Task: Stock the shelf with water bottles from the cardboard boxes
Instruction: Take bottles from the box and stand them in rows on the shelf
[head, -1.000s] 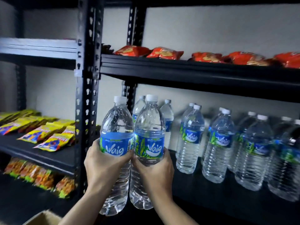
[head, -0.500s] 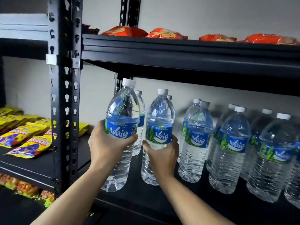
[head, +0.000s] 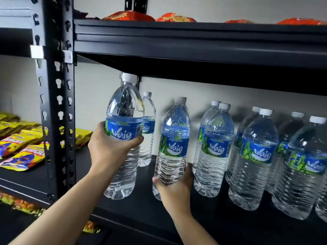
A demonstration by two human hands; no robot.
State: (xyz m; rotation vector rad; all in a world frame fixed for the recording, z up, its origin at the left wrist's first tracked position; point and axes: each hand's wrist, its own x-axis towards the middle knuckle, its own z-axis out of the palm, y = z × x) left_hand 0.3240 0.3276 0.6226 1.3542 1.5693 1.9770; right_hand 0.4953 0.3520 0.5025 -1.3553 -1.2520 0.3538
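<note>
Clamped: left hand [head: 108,147] round an upright bottle [head: 123,137] mid-frame, right hand [head: 174,187] under a tilted bottle [head: 174,147] (nearer the shelf [head: 141,206] gap, centre).

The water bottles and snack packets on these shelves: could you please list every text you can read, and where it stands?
"Waig": blue label of the bottle in the left hand.
"Air Minuman": small line above it, same label.
"Waig", "Drinking Water": label of the bottle in the right hand.
"Waig": front standing bottles.
Barcode digits, yellow snack packets, red packets: too blurred.

bare shelf front [head: 141,206], bottle rows [head: 251,156] crowding right
</note>
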